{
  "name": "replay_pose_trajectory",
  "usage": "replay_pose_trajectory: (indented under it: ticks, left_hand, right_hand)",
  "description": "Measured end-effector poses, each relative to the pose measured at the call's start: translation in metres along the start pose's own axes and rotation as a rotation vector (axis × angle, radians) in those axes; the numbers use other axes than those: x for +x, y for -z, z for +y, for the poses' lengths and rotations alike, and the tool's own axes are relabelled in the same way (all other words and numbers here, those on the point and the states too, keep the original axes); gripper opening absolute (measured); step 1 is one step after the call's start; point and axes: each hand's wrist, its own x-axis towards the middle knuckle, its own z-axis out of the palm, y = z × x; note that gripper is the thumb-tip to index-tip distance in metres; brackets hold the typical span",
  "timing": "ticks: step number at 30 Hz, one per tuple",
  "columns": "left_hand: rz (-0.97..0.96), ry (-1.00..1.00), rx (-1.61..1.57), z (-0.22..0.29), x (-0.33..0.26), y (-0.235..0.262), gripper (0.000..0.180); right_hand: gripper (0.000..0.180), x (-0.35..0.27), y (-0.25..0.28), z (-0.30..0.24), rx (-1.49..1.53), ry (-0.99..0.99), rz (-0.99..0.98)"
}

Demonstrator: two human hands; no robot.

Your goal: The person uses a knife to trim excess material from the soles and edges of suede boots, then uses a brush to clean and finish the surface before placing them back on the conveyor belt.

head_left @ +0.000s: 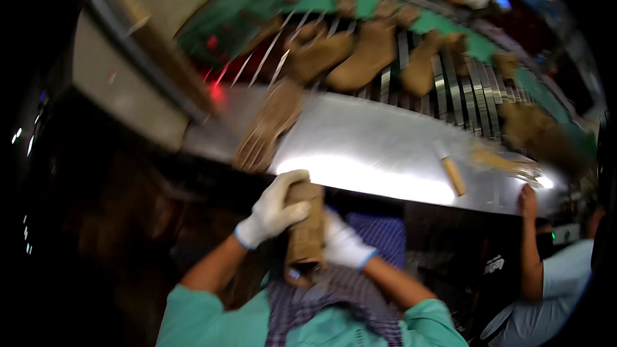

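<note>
In front of my chest, over the near side of the bench, is a tan boot [304, 228], blurred by motion. My left hand [275, 211], in a white glove, is closed around its upper end, with the thumb across it. Pressed against the boot's right side is my right hand [345, 241], also white-gloved; the boot hides most of its fingers. Beyond my left hand, a brown shoe sole [270, 127] lies slanted on the metal ledge [360, 132], its far end reaching toward the rollers.
Several brown boots [365, 58] lie across a roller conveyor [456, 93] behind the ledge. A yellow-handled tool [453, 175] rests on the ledge's right part. At right, a co-worker's hand [528, 200] is by some yellowish material. A beige panel [125, 83] stands left.
</note>
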Motion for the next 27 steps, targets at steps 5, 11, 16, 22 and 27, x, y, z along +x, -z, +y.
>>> replay_pose_trajectory:
  ticks: [5, 11, 16, 22, 27]
  left_hand:
    - [0.046, -0.128, -0.251, 0.024, 0.044, -0.004, 0.084]
    - [0.168, -0.276, -0.280, 0.050, 0.100, -0.011, 0.077]
    - [0.297, -0.140, 0.240, -0.024, 0.106, -0.034, 0.057]
    - [0.321, -0.258, 0.456, -0.030, 0.127, -0.045, 0.039]
    - [0.249, -0.210, 0.608, -0.015, 0.136, -0.049, 0.037]
  right_hand:
    - [0.120, 0.021, -0.053, 0.060, 0.325, -0.043, 0.194]
    - [0.114, -0.034, 0.118, -0.005, 0.561, 0.089, 0.554]
    - [0.070, -0.053, 0.316, 0.046, 0.371, -0.068, 1.072]
    - [0.070, -0.102, 0.448, 0.153, -0.779, -0.639, 1.342]
    - [0.069, 0.000, 0.444, 0.161, -0.841, -0.409, 1.063]
